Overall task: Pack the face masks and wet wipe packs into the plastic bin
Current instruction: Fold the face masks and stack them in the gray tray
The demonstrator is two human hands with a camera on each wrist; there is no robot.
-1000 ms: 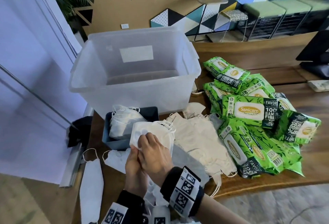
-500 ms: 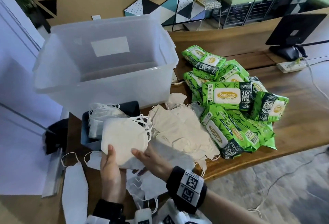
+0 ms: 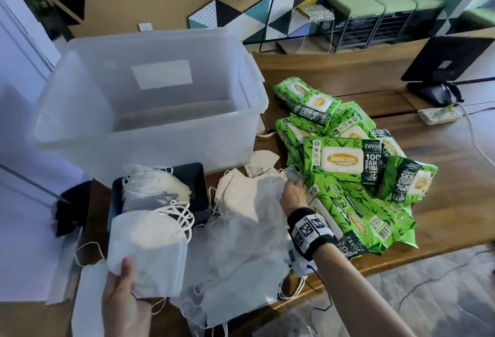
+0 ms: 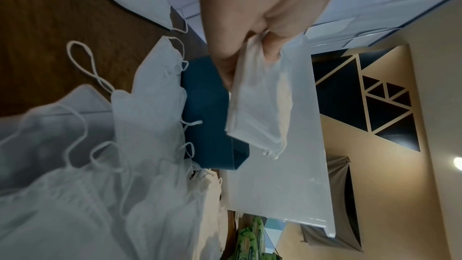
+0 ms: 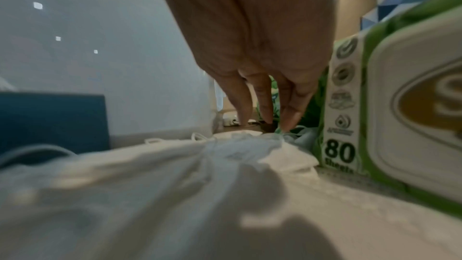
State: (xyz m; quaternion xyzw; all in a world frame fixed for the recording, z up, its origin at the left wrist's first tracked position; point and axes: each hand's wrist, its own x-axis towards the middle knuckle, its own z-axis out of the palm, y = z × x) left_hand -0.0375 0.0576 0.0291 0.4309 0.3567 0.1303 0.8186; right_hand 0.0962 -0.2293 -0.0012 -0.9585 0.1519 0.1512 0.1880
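The clear plastic bin (image 3: 150, 133) stands at the back left with nothing inside. My left hand (image 3: 120, 285) grips a stack of white face masks (image 3: 150, 245) by its near corner, thumb on top, in front of a small dark blue tray (image 3: 197, 178). The left wrist view shows the same pinch (image 4: 250, 50) on the stack of masks (image 4: 260, 106). My right hand (image 3: 292, 189) reaches to the far edge of the loose mask pile (image 3: 249, 229), straight fingers (image 5: 265, 106) touching it, right beside the green wet wipe packs (image 3: 342, 160).
More masks (image 3: 152, 189) lie in the blue tray. One mask hangs over the table's left edge (image 3: 88, 296). A monitor base (image 3: 439, 90) and a power strip (image 3: 439, 115) sit at the far right on the wooden table (image 3: 442, 202).
My right hand has let go of the mask stack and moved right to the loose pile by the wipe packs. The left hand now holds the stack alone.
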